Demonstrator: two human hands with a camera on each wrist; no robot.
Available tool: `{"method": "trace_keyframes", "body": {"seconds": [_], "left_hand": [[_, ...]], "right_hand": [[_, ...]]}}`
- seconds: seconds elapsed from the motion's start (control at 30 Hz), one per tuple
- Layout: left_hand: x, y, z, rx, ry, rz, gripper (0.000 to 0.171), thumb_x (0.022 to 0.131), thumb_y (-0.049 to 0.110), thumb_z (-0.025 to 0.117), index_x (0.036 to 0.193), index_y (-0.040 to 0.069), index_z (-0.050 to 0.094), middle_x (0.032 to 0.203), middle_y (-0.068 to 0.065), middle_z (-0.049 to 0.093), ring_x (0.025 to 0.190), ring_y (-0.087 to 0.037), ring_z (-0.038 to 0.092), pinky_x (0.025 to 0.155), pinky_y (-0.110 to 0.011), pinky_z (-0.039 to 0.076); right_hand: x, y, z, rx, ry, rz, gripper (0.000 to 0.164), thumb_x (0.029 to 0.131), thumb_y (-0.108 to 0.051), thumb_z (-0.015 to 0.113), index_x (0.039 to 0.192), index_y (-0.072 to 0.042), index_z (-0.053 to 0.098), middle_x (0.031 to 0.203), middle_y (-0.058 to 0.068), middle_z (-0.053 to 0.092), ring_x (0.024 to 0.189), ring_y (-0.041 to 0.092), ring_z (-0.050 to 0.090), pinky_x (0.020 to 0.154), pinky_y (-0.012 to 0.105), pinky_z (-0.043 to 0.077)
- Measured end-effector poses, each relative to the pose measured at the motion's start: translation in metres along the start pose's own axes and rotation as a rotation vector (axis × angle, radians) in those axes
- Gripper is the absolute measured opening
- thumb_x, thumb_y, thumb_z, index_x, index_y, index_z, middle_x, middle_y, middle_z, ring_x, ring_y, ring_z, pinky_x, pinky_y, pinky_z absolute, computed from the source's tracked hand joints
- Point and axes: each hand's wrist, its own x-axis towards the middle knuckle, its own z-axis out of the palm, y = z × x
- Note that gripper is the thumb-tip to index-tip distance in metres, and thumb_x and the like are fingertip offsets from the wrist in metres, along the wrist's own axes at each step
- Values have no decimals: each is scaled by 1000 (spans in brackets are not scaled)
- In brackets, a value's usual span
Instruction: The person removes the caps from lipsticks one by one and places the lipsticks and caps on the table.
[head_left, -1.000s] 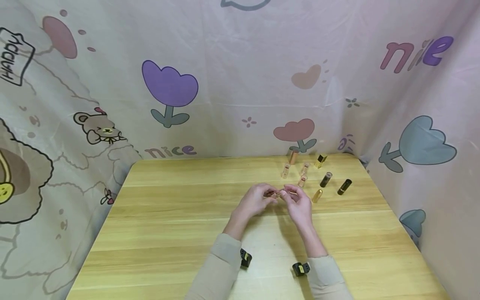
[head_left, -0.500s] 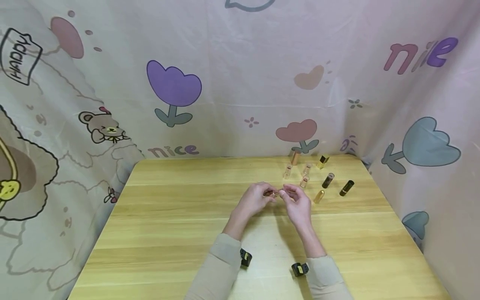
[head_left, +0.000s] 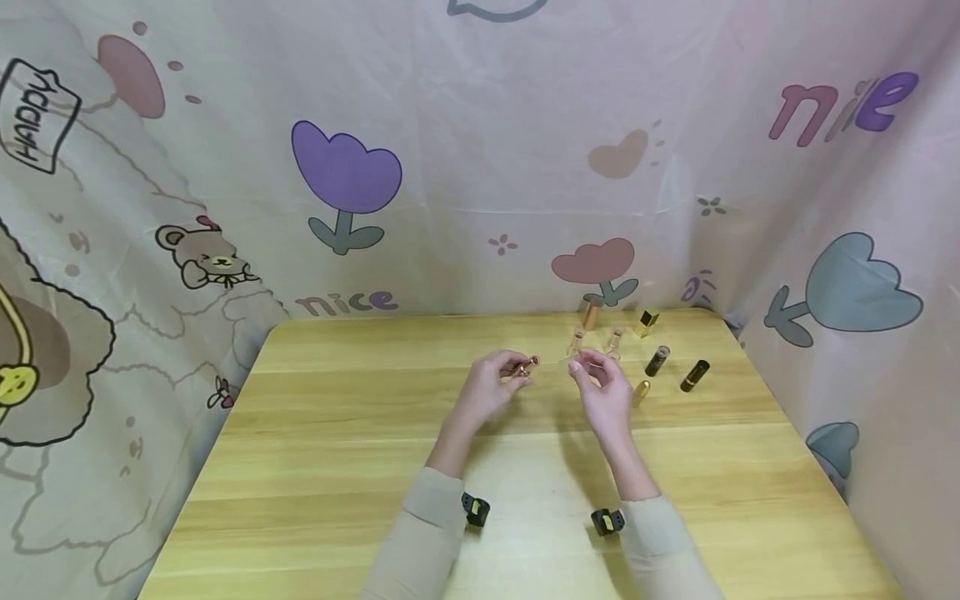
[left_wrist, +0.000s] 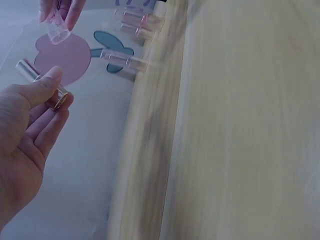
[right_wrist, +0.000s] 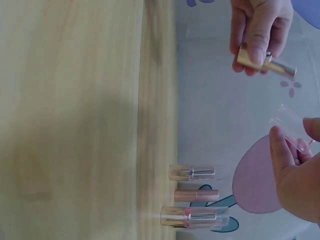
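Note:
My left hand [head_left: 486, 390] pinches a lipstick tube [left_wrist: 56, 97] between thumb and fingers. The tube is shiny rose-gold, and its narrower metal neck stands bare in the right wrist view. Across a gap, my right hand [head_left: 609, 400] holds a clear plastic cap [left_wrist: 58, 32] by its fingertips and thumb. Both hands are raised over the table. Just behind the right hand stand clear-capped lipsticks [head_left: 615, 340], one of them partly hidden by its fingers. A gold bullet-shaped lipstick [head_left: 642, 390] is partly covered by that hand too.
Toward the table's [head_left: 337, 417] back right stand a rose-gold tube [head_left: 591, 315], a gold lipstick with a black top [head_left: 647, 322], a dark tube with a clear top [head_left: 657, 361] and a black lipstick [head_left: 695, 375]. A printed curtain [head_left: 450, 167] hangs behind.
My hands were together on the lipstick and have drawn apart. The left moved left and slightly away with the tube; the right shifted right with the clear cap, now separate from it.

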Motion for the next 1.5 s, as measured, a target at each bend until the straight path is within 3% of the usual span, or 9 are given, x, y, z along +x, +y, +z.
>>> {"method": "trace_keyframes", "body": {"seconds": [0.27, 0.57, 0.7, 0.8, 1.13, 1.5], "left_hand": [[14, -25, -15, -126, 107, 9, 28, 87, -11, 78, 112, -6, 66, 115, -18, 65, 110, -31, 71, 96, -24, 59], [32, -53, -32, -215, 258, -174, 34, 88, -8, 77, 120, -9, 66, 119, -22, 64, 114, -36, 68, 98, -28, 59], [40, -62, -39, -136, 312, -232, 33, 90, -2, 77, 122, -6, 69, 121, -21, 68, 115, -35, 68, 98, -37, 60], [47, -70, -45, -72, 315, -259, 34, 92, 2, 77, 124, -3, 70, 123, -20, 70, 116, -34, 68, 99, -40, 59], [62, -96, -51, -23, 275, -372, 34, 94, 0, 72, 127, -6, 68, 121, -24, 71, 113, -36, 69, 100, -39, 59], [67, -102, -53, 39, 283, -474, 32, 95, 2, 72, 127, 2, 71, 120, -18, 73, 112, -32, 69, 101, -41, 57]], "right_hand": [[33, 9, 21, -109, -62, -182, 30, 92, 6, 73, 121, 12, 66, 116, 23, 61, 113, 38, 67, 91, 18, 58], [72, 29, 48, -262, -153, -201, 30, 91, 8, 70, 121, 10, 67, 115, 22, 61, 111, 38, 68, 95, 30, 60], [88, 37, 59, -294, -183, -196, 31, 90, 10, 69, 121, 12, 66, 114, 24, 61, 110, 40, 68, 97, 33, 60], [97, 41, 64, -324, -206, -175, 32, 90, 10, 68, 122, 12, 65, 115, 24, 61, 110, 39, 67, 98, 37, 60], [126, 52, 79, -540, -287, -121, 33, 90, 6, 66, 123, 7, 66, 119, 22, 67, 112, 35, 69, 98, 40, 59], [142, 58, 82, -688, -322, -74, 29, 94, 2, 63, 123, 4, 67, 115, 21, 71, 106, 33, 68, 95, 43, 59]]}}
